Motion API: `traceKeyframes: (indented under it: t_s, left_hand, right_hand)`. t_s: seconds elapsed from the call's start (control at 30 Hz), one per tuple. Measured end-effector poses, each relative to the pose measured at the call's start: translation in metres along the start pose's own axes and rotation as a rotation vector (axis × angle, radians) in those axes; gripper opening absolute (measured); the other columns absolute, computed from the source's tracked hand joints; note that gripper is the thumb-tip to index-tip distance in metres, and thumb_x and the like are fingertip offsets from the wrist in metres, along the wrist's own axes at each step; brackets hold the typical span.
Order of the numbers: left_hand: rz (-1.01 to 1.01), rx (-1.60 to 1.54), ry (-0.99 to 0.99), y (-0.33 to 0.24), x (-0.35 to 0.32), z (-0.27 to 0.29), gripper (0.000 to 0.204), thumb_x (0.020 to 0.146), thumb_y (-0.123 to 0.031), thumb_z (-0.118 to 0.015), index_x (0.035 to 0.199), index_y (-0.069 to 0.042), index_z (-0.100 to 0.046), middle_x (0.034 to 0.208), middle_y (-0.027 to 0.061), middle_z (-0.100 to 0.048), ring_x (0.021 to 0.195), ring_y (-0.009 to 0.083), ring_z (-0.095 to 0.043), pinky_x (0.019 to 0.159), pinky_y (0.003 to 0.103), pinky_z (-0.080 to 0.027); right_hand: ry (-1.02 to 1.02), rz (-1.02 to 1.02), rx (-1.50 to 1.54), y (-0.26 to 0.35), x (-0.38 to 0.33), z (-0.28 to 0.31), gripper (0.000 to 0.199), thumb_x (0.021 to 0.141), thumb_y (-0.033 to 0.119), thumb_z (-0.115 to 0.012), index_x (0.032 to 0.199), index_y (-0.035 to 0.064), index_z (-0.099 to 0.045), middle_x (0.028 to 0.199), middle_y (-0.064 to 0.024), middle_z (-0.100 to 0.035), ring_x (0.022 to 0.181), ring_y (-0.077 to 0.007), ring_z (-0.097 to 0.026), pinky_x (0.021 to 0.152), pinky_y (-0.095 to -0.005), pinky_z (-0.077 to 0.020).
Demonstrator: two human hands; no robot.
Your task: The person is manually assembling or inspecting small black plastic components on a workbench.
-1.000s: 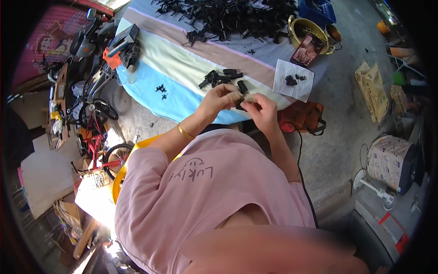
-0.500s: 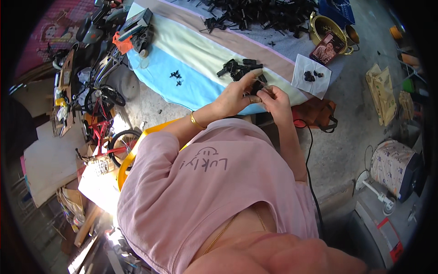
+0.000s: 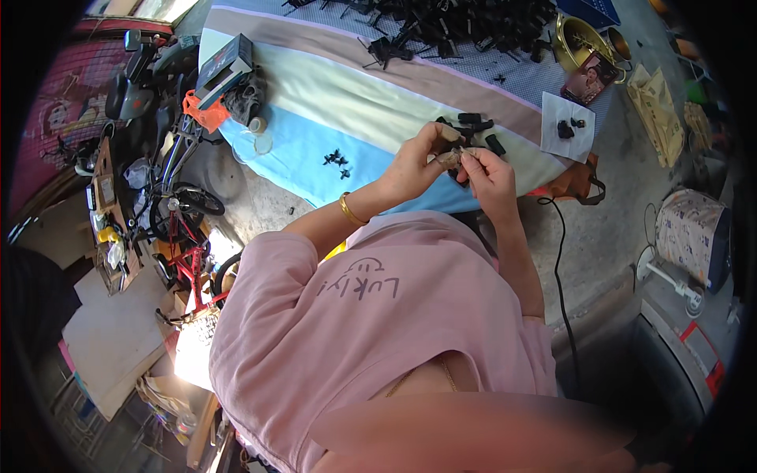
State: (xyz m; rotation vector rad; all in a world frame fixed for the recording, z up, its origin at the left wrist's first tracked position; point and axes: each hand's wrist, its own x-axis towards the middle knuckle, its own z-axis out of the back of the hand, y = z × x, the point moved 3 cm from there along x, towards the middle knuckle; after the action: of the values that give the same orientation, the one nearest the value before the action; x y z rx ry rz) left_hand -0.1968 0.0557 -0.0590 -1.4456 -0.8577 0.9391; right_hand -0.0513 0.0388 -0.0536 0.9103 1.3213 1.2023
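Above the near edge of the striped cloth (image 3: 331, 87), my hands meet around a small black part (image 3: 460, 175), mostly hidden by the fingers. My left hand (image 3: 414, 165), with a gold bangle at its wrist, is closed on it from the left. Thumb and fingertips of my right hand (image 3: 490, 177) pinch at the same spot. Just beyond them lie several black cylindrical pieces (image 3: 495, 144). Small black cross-shaped pieces (image 3: 337, 158) rest on the blue stripe to the left. A white paper (image 3: 556, 146) at the right carries a few small black bits (image 3: 565, 130).
A big heap of black parts (image 3: 449, 24) covers the far side. At the far right, a phone (image 3: 591, 77) leans by a gold-coloured pot (image 3: 566, 43). A box (image 3: 225, 67) and an orange bag (image 3: 203, 113) sit at the left edge. A black cable (image 3: 561, 276) runs along the right.
The whole view has shifted, so the table items appear displaced. My hands stay together, with the fingers repositioned around the black part. Fewer black bits show on the white paper.
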Motion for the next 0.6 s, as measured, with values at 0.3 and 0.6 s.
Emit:
traceKeyframes:
  t_s: [0.3,0.6]
  left_hand:
    - [-0.109,0.135,-0.171,-0.007,-0.011,0.018,0.018,0.078,-0.001,-0.062,0.093,0.001,-0.053,0.094,0.0085,-0.061,0.085,0.0143,-0.059,0.075,0.028,-0.048]
    - [-0.101,-0.04,-0.261,-0.001,-0.018,-0.004,0.027,0.081,0.002,-0.055,0.106,0.0,-0.044,0.107,0.0139,-0.057,0.096,0.022,-0.057,0.08,0.03,-0.046]
  right_hand:
    - [0.119,-0.131,0.104,0.0,0.009,-0.02,0.015,0.086,0.012,-0.05,0.079,0.0014,-0.058,0.06,0.0007,-0.055,0.043,-0.0005,-0.036,0.038,-0.017,-0.0264]
    - [0.255,-0.209,0.146,-0.015,0.008,-0.004,0.015,0.087,0.017,-0.051,0.086,0.0033,-0.057,0.063,0.0013,-0.051,0.044,-0.0013,-0.035,0.039,-0.0162,-0.0258]
